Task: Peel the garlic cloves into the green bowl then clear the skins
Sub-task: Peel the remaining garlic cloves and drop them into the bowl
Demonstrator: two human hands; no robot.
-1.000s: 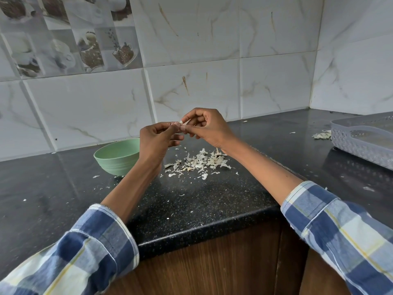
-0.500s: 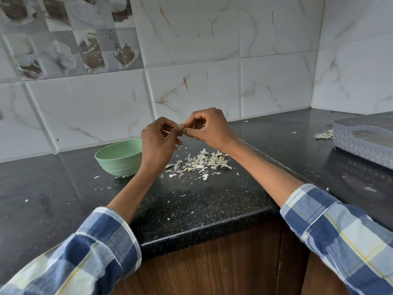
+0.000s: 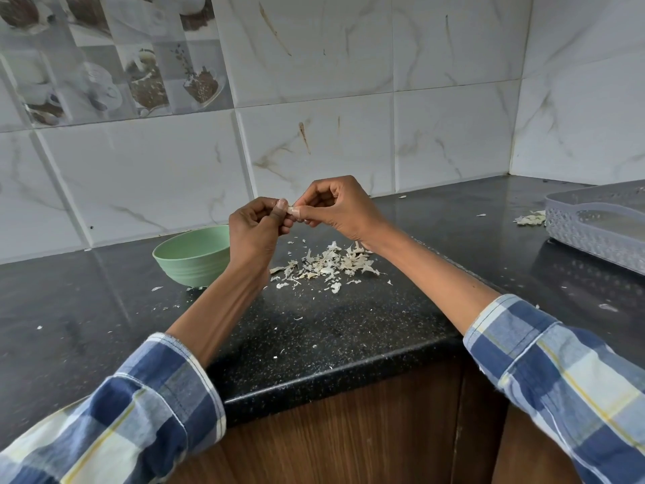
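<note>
Black surface (image 3: 331, 330): both hands, left (image 3: 256, 228) and right (image 3: 336, 207), pinch one clove (image 3: 290, 210); skins (image 3: 328, 265) below the grip, bowl (image 3: 192, 255) to its left.

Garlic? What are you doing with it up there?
A person is peeling a garlic clove. The left hand and the right hand both pinch it, held up above the black counter. A pile of papery skins lies on the counter right under the hands, with more bits scattered about. The green bowl sits just to the left of the pile; what is inside it cannot be seen from here. A grey basket stands off to the right.
</note>
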